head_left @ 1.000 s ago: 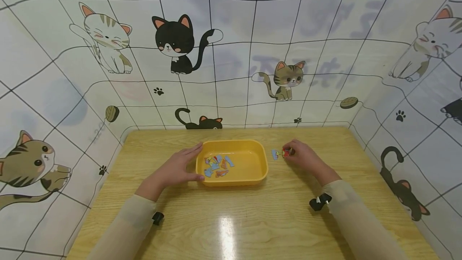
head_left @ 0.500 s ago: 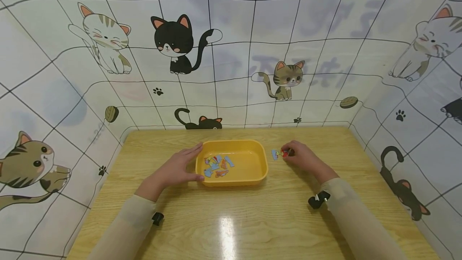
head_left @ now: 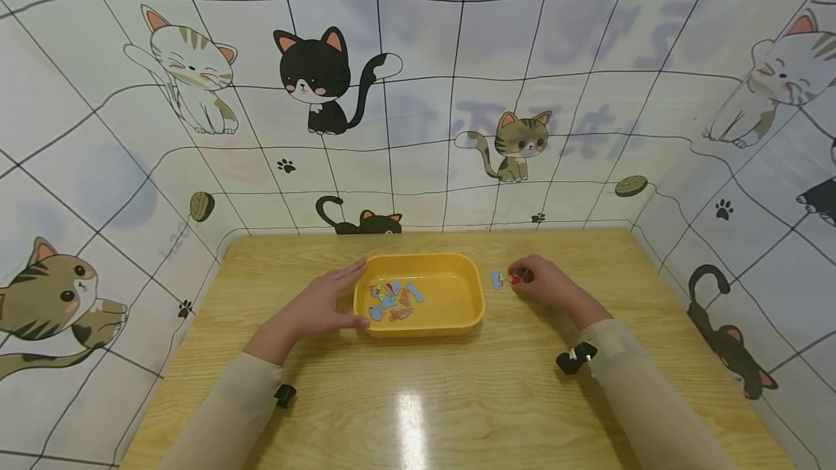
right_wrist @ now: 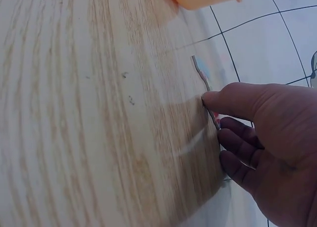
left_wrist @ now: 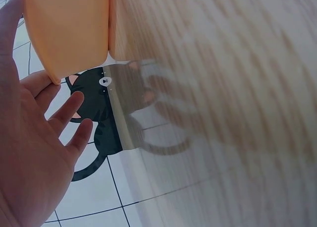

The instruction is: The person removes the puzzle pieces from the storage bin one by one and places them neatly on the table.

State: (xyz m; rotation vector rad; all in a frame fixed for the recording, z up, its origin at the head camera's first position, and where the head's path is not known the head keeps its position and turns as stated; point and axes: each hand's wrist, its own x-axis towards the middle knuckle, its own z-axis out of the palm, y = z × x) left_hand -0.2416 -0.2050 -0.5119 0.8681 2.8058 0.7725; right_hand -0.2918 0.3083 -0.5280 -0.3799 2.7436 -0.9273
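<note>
My left hand [head_left: 318, 301] spans the left end of a yellow tray [head_left: 457, 310], thumb at the near corner and fingers at the far one. In the left wrist view its fingers are spread and loose, one fingertip touching the tray wall [left_wrist: 69, 28]. Several blue, orange and multicoloured puzzle pieces [head_left: 390, 301] lie in the tray's left half. Right of the tray, my right hand [head_left: 547, 283] pinches a red puzzle piece [head_left: 515, 278] at the tabletop, partly hidden by the fingers. It meets a blue puzzle piece [head_left: 497, 280] with a yellow part on its left.
The wooden table [head_left: 457, 397] extends in front of the tray and to both sides. Cat-patterned wall sheeting [head_left: 424, 114] encloses its back and sides. A small black wrist device [head_left: 576, 358] sits at the right cuff, another device [head_left: 284, 395] at the left.
My right hand has shifted slightly left with the red puzzle piece, towards the blue one. The left hand, the tray and the pieces in it stay where they were.
</note>
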